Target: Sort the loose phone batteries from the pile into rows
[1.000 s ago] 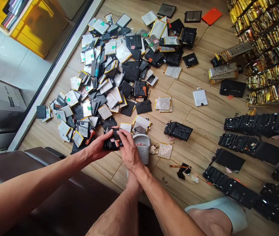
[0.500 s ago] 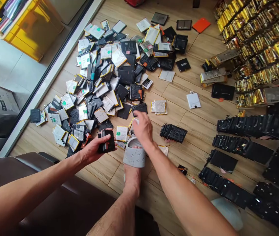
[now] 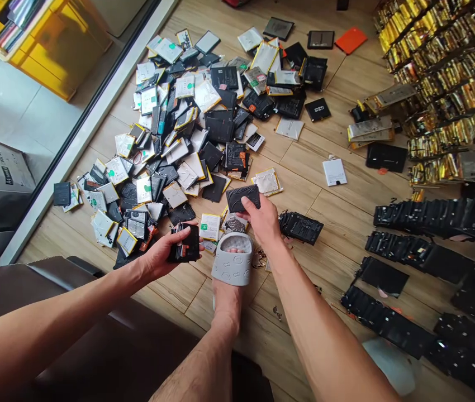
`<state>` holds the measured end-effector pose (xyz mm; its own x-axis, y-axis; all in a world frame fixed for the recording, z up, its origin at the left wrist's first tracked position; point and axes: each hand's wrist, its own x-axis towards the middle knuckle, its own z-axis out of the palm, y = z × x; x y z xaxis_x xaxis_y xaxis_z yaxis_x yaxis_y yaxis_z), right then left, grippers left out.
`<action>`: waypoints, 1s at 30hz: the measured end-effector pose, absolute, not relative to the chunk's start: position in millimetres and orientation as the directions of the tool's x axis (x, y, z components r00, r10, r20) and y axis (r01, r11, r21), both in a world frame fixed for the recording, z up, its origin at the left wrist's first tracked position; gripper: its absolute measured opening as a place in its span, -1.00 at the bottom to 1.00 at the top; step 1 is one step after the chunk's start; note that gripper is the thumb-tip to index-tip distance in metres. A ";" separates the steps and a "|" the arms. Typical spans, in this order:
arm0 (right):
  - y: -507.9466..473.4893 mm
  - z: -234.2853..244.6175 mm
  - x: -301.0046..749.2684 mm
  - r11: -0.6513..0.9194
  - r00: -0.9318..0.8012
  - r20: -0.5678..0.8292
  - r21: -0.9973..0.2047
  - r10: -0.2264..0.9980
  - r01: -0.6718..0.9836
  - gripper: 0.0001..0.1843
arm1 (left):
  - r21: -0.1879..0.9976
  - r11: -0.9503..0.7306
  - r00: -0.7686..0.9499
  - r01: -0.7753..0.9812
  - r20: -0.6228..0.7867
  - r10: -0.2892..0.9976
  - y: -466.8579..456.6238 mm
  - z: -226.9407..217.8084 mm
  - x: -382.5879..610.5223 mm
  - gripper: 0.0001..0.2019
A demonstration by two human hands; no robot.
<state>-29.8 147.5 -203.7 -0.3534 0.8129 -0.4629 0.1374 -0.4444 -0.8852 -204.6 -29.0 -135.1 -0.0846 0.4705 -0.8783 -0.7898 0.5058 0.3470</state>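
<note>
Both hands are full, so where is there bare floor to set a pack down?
Bare floor lies between the black stack by the right hand and the black rows. Another free patch lies between the lone white pack and the silver packs. Crowded: the loose pile beyond the left hand, and just past the slipper, where packs lie.

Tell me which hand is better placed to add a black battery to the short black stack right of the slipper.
Probably the right hand: it holds a black battery nearer that short stack. The left hand grips several batteries across the slipper, farther away.
</note>
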 end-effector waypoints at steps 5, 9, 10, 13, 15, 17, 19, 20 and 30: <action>116.3 -181.6 -15.2 -0.555 -0.433 -0.528 -0.829 0.730 0.075 -0.60 | 0.343 0.500 -0.085 -0.795 -0.880 0.468 -26.9 -133.1 -201.5 -0.55; 106.7 -166.3 -11.8 -0.385 -0.429 -0.477 -0.877 0.767 0.288 -0.68 | 0.350 0.500 -0.071 -0.792 -0.867 0.494 -23.8 -127.9 -195.3 -0.53; 104.4 -162.4 -11.9 -0.300 -0.427 -0.436 -0.888 0.793 0.348 -0.70 | 0.357 0.500 -0.071 -0.789 -0.861 0.503 -22.3 -125.9 -193.1 -0.52; 93.1 -152.0 -15.5 -0.003 -0.459 -0.265 -0.869 0.848 0.495 -0.74 | 0.453 0.505 -0.141 -0.735 -0.830 0.540 -16.0 -119.0 -186.0 -0.48; 81.9 -147.2 -20.4 0.146 -0.517 -0.208 -0.814 0.830 0.562 -0.73 | 0.568 0.522 -0.223 -0.636 -0.783 0.580 -12.3 -114.9 -182.1 -0.42; 70.1 -144.9 -26.3 0.209 -0.552 -0.213 -0.770 0.806 0.603 -0.74 | 0.657 0.558 -0.265 -0.508 -0.735 0.624 -10.8 -111.9 -179.5 -0.38; 60.4 -144.7 -32.1 0.212 -0.548 -0.238 -0.744 0.802 0.634 -0.72 | 0.692 0.595 -0.263 -0.409 -0.714 0.649 -12.0 -110.7 -177.8 -0.35; 57.0 -144.9 -34.6 0.209 -0.544 -0.252 -0.733 0.801 0.647 -0.71 | 0.696 0.609 -0.259 -0.380 -0.712 0.652 -13.3 -111.0 -177.1 -0.34; 58.9 -142.2 -45.9 0.077 -0.593 -0.590 -0.670 0.549 0.738 -0.39 | 0.753 0.609 -0.306 -0.249 -0.658 0.688 -22.1 -128.3 -177.2 -0.27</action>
<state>-45.9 58.9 -142.2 -0.5925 0.5488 -0.5897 0.7382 0.0768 -0.6702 -177.2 -22.1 -128.3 -0.3062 0.6882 -0.6578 -0.2489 0.6091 0.7531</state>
